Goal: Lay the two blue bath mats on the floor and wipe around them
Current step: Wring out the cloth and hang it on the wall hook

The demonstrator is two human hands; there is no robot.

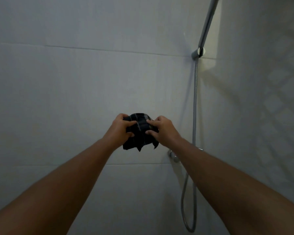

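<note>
Both forearms run out of the picture at the bottom corners, so elbows and everything above them go unseen. The left hand (121, 127) and right hand (161, 129) cover the sides of the dark cloth (140, 133), and its pattern (a few pale stripes at most) is too dim to read. The shower rail (208, 22) is cut off by the top edge. The shower hose (195, 102) passes behind the right forearm, which also hides most of the mixer valve (172, 155).
</note>
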